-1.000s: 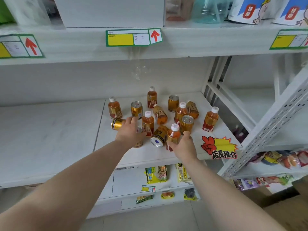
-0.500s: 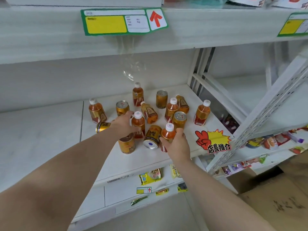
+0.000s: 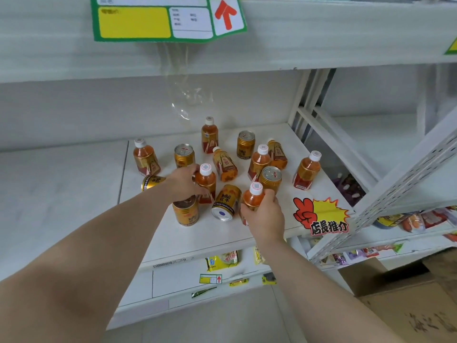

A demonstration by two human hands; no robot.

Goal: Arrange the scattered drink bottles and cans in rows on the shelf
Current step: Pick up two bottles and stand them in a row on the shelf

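Note:
Several amber bottles with white caps and several gold cans stand or lie scattered on the white shelf (image 3: 197, 233). My left hand (image 3: 184, 183) grips an upright bottle (image 3: 206, 180) in the middle of the cluster. My right hand (image 3: 265, 215) holds another upright bottle (image 3: 254, 196) near the shelf's front. Between them a gold can (image 3: 226, 203) lies on its side, base toward me. An upright can (image 3: 186, 212) stands under my left wrist. Another can (image 3: 152, 182) lies on its side at the left, and one bottle (image 3: 225, 164) lies tipped over.
A red and yellow promo sticker (image 3: 321, 215) hangs at the shelf's front right. White perforated uprights (image 3: 400, 184) bound the right side. The upper shelf edge carries a green price tag (image 3: 168, 18). Snack packets (image 3: 222, 259) fill the lower shelf; a cardboard box (image 3: 410, 315) sits on the floor.
The camera has moved closer and lower toward the shelf. My left hand has closed round the middle bottle; my right hand keeps hold of the front bottle.

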